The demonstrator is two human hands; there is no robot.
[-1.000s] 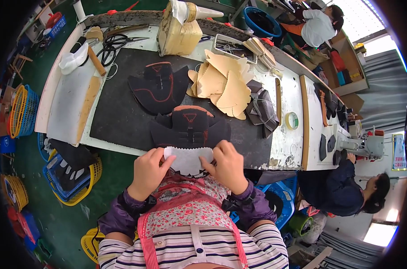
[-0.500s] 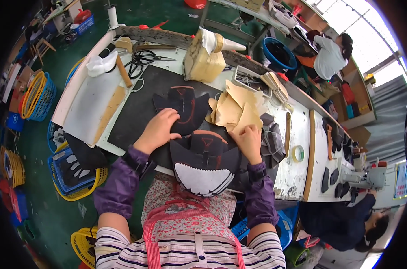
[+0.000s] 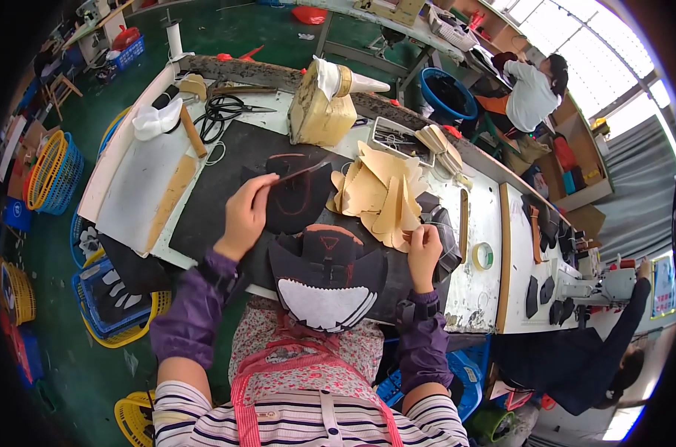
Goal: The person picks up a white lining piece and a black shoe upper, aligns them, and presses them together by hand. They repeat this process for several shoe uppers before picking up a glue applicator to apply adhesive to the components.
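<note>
A black shoe upper [image 3: 327, 277] with a white toothed lining and a red outline lies at the near edge of the black work mat [image 3: 219, 201]. My left hand [image 3: 243, 214] reaches forward and pinches the edge of a black cut piece [image 3: 297, 195] from the dark stack, lifting it slightly. My right hand [image 3: 424, 253] rests on the mat beside a fan of tan leather pieces [image 3: 379, 195], fingers curled on the edge of a dark piece.
Scissors [image 3: 222, 112], a hammer [image 3: 191, 130], a yellow glue container [image 3: 319, 112] and a tape roll [image 3: 483, 255] sit on the bench. Baskets stand on the green floor at left. Two other people work at benches to the right.
My left hand moved from the shoe upper forward to the dark stack and took hold of a black piece. My right hand shifted right toward the tan pieces. The view tilted forward.
</note>
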